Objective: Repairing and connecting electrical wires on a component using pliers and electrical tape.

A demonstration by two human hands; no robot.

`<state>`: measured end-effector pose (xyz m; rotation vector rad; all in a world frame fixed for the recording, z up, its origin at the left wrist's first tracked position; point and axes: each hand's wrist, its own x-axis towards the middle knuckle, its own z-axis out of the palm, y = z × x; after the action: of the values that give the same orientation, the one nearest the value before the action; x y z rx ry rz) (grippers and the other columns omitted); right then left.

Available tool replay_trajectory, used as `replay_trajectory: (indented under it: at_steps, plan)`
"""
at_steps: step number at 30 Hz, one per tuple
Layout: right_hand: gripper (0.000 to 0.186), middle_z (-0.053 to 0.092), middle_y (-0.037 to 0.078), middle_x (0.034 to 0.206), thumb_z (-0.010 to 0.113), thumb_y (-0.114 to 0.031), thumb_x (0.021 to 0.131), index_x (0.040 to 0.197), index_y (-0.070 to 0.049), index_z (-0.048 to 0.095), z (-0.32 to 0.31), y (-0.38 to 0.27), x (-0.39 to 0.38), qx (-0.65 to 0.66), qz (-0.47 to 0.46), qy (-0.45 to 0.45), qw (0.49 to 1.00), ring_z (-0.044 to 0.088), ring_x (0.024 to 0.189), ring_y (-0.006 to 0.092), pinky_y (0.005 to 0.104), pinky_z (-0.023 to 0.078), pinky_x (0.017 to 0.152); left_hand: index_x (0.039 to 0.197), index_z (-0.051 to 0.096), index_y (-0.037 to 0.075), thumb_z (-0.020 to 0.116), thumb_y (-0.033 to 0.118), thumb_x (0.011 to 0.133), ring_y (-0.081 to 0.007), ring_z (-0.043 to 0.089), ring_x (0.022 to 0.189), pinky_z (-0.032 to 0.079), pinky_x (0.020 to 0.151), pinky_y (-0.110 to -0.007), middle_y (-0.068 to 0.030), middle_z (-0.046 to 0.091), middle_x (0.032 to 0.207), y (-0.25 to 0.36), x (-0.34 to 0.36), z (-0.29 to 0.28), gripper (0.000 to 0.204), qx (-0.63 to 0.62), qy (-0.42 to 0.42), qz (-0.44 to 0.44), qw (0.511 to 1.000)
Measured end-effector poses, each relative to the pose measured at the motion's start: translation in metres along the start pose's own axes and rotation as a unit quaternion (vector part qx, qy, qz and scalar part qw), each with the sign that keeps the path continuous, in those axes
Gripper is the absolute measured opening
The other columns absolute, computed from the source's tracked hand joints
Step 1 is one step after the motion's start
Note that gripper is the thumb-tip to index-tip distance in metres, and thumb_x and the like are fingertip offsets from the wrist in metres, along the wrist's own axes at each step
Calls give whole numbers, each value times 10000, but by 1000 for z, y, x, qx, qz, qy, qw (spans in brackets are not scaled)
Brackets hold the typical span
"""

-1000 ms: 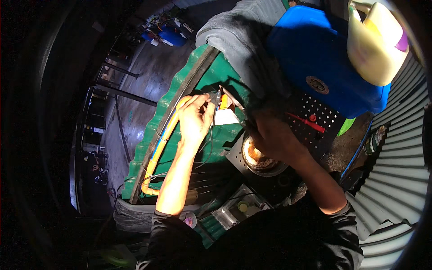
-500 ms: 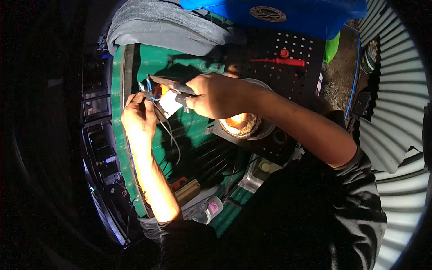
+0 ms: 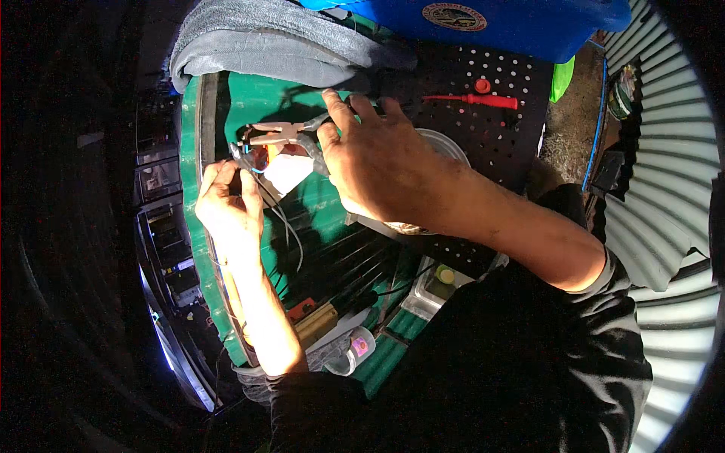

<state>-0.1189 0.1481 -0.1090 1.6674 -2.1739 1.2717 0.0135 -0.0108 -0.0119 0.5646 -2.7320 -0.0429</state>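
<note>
In my right hand (image 3: 377,158), metal pliers (image 3: 279,132) with grey handles point left, my fingers around the spread handles. Their jaws are at a small wiring assembly with blue wire (image 3: 260,171), an orange piece and a white box (image 3: 287,176). My left hand (image 3: 232,198) pinches a dark wire just below the jaws. A grey cable (image 3: 291,234) hangs below, over green corrugated sheet (image 3: 325,219). Behind my right hand, a round metal pan is partly hidden.
A grey cloth (image 3: 272,45) and blue container (image 3: 529,30) lie beyond. A red screwdriver (image 3: 491,100) rests on a perforated black plate (image 3: 483,151). Nearer are a metal tray (image 3: 423,302) and plastic cup (image 3: 343,355). Corrugated metal (image 3: 664,219) stands at the right.
The view has swung since the first frame. Since half a second ago, my right hand's fingers have lifted and spread, and the pliers' handles have opened; my left hand stays at the wire.
</note>
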Motion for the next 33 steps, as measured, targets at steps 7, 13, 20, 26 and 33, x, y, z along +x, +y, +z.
replay_trajectory:
  at_steps: [7, 13, 20, 26, 33]
  plan:
    - [353, 513, 306, 1139, 537, -189, 769, 973, 95, 581, -1, -2, 1, -6, -14, -1, 1000, 534, 978, 367, 547, 423, 825, 843, 612, -71, 619, 75, 807, -116, 490, 678, 386, 606, -220, -57, 527, 783, 1, 0, 0, 150, 30, 8, 13, 999]
    - [279, 538, 171, 893, 547, -194, 773, 897, 46, 616, 3, -6, 10, -13, -20, 31, 999, 519, 828, 285, 451, 425, 717, 881, 629, -68, 612, 54, 802, -118, 497, 681, 396, 612, -223, -64, 532, 791, 4, 3, -3, 146, 65, -5, 27, 998]
    - [322, 521, 156, 888, 576, -153, 712, 942, 72, 559, 2, -14, 8, 41, -14, -13, 999, 508, 856, 280, 440, 419, 718, 892, 636, -53, 615, 107, 801, -250, 593, 728, 476, 665, -305, -122, 579, 828, -1, 3, -3, 185, 32, -1, -7, 999]
    - [216, 550, 142, 840, 544, -174, 766, 873, 3, 605, 5, -9, 1, -15, 4, 33, 999, 540, 832, 268, 431, 438, 698, 897, 642, -44, 630, 95, 789, -242, 592, 724, 473, 663, -295, -118, 578, 822, 4, -1, -4, 176, 42, 0, -10, 999]
    - [252, 557, 165, 853, 548, -184, 755, 886, 24, 604, -5, -9, 12, 57, -2, -37, 998, 555, 843, 287, 457, 446, 687, 884, 641, -37, 635, 87, 782, -237, 596, 721, 472, 647, -299, -118, 574, 812, 1, 0, -2, 160, 63, 9, 16, 998]
